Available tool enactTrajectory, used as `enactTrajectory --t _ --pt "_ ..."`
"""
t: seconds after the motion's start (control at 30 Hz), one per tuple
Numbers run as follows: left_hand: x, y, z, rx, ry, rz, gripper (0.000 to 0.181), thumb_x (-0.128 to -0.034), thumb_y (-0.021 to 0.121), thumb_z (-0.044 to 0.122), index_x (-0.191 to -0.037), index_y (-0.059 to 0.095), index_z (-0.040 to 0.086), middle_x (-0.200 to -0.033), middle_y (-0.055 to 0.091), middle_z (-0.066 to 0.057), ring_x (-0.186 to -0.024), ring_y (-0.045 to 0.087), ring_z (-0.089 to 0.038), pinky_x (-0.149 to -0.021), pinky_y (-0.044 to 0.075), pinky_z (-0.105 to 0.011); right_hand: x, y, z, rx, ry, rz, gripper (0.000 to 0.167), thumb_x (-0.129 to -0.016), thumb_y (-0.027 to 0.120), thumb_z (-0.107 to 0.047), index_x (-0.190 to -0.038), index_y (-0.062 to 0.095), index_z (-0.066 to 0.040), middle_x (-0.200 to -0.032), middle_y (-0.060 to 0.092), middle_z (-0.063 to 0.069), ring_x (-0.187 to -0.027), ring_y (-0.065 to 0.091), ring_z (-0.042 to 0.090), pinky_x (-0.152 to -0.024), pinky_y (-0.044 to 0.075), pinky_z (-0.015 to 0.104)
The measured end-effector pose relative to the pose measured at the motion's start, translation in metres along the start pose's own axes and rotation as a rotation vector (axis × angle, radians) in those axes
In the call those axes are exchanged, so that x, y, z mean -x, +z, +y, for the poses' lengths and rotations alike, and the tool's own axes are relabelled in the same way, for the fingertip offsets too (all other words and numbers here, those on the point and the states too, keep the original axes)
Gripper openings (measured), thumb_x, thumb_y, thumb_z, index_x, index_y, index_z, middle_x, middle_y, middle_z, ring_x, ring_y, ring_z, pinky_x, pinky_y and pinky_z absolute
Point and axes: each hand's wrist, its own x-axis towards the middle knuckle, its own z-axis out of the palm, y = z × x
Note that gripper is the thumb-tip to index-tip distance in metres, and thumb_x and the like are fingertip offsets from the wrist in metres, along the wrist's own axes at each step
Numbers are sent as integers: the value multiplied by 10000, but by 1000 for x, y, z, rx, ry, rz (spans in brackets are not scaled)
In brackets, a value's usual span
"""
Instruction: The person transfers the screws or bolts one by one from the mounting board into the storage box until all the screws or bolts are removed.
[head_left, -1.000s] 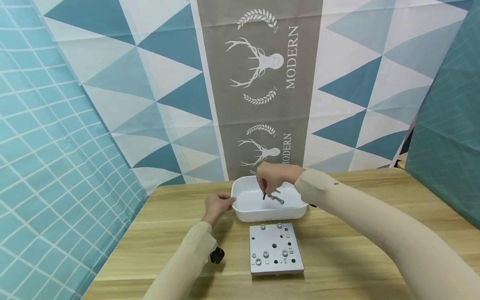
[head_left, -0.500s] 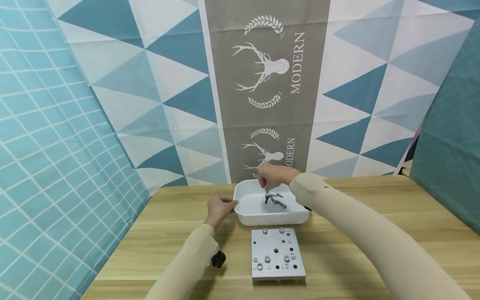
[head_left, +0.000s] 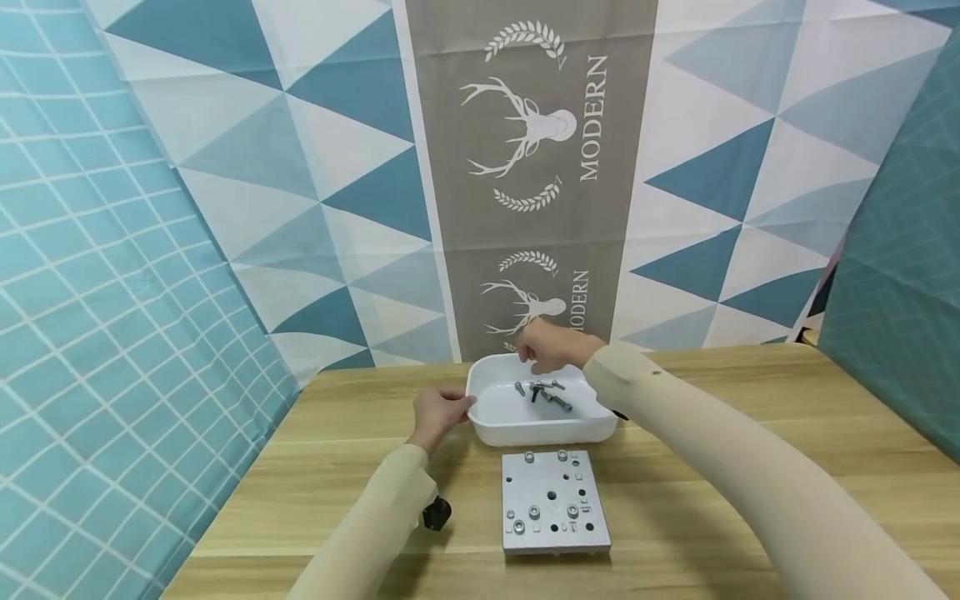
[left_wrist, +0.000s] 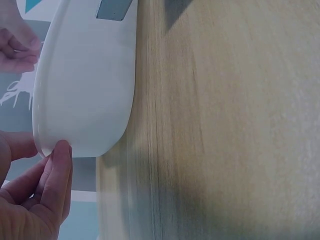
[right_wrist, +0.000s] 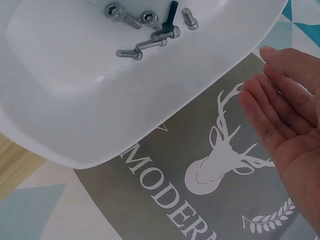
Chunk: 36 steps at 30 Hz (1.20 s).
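My left hand (head_left: 438, 414) pinches the left end of a white plastic tray (head_left: 547, 435), thumb and fingers on either side of its rim, as the left wrist view also shows. Over the tray's back edge hangs my right hand (head_left: 551, 344), its fingers loosely bent and nothing between them. Several silver socket-head screws (right_wrist: 132, 19) of different sizes lie in a loose group on the tray floor. Among them is one black screw (right_wrist: 171, 16). A short silver screw (right_wrist: 189, 19) lies a little apart. In the right wrist view my right hand's fingertips stand clear of all the screws.
In front of the tray lies a square silver metal plate (head_left: 536, 485) with holes and several screws set in it. The wooden table (head_left: 712, 483) ends at a patterned cloth backdrop. A black object (head_left: 437, 513) sits by my left sleeve.
The right hand was pinching at the black screw in the tray; now its fingers have let go and risen toward the back edge. The left hand keeps its grip on the rim.
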Motion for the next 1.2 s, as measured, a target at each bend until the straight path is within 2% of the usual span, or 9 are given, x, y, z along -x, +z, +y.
enactTrajectory --t 0.1,0.33,0.57,0.8,1.03,1.2 --pt "0 1 0 1 3 -1 205 -836 717 95 -966 721 -63 -982 713 -243 -742 737 -248 -762 627 -380 3 0 -1 -24 3 -7 157 -705 734 52 -858 712 21 -813 706 110 -720 612 139 -665 553 194" --pt "1 2 0 2 -6 -3 208 -837 718 100 -972 720 -58 -989 711 -237 -724 730 -215 -770 626 -384 7 0 -3 -45 11 -19 132 -714 753 27 -821 701 -29 -809 702 88 -719 612 118 -670 552 182" --pt "1 1 1 -6 -16 6 207 -840 719 113 -972 723 -47 -999 713 -229 -719 728 -203 -780 624 -386 15 3 -10 -70 29 -71 139 -741 769 -35 -865 706 -40 -856 708 99 -728 598 95 -687 544 169" --pt "2 0 1 -10 -22 -6 217 -855 708 123 -988 717 -47 -1014 708 -229 -792 736 -268 -791 622 -389 25 5 -22 -84 0 -101 177 -731 799 -66 -893 728 -69 -853 720 80 -723 599 88 -653 520 146" --pt "1 0 1 -22 -19 -2 214 -854 711 138 -975 719 -38 -1003 711 -216 -701 715 -161 -769 626 -365 36 6 -36 -110 -60 -98 200 -738 798 -55 -921 727 -19 -850 717 84 -699 564 67 -649 520 157" --pt "0 -1 1 -5 -17 -4 210 -852 711 132 -972 720 -40 -1002 711 -218 -707 721 -168 -787 623 -381 43 6 -47 -107 -113 -106 192 -747 793 -70 -919 720 -28 -840 706 83 -717 587 109 -658 515 154"
